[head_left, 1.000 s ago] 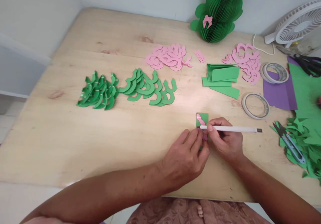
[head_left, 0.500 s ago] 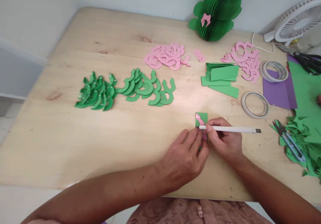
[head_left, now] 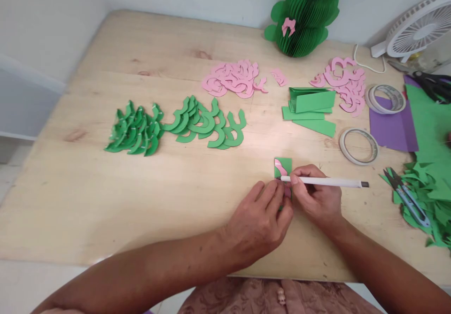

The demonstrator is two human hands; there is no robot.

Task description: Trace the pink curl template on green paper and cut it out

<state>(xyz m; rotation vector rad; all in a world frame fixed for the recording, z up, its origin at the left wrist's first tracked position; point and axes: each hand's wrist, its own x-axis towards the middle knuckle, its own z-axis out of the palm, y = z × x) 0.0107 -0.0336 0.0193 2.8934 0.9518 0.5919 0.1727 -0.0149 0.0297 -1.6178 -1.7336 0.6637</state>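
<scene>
My right hand is closed around a white pen, its tip pointing left, against the paper beside my left fingertips. Below the tip lies a small green paper piece with a pink paper cutout on top. The fingers of my left hand are bunched together and press the cutout and the green piece onto the table, covering much of both. Whatever line the pen makes is too small to see.
Green curved cutouts and pink ones lie in piles beyond my hands. Folded green strips, tape rolls, thread snips and green scraps lie rightward. A green honeycomb paper shape and a fan stand behind.
The pen's rear end has swung very slightly right and down, with its tip staying at nearly the same spot. My left hand holds its place on the paper.
</scene>
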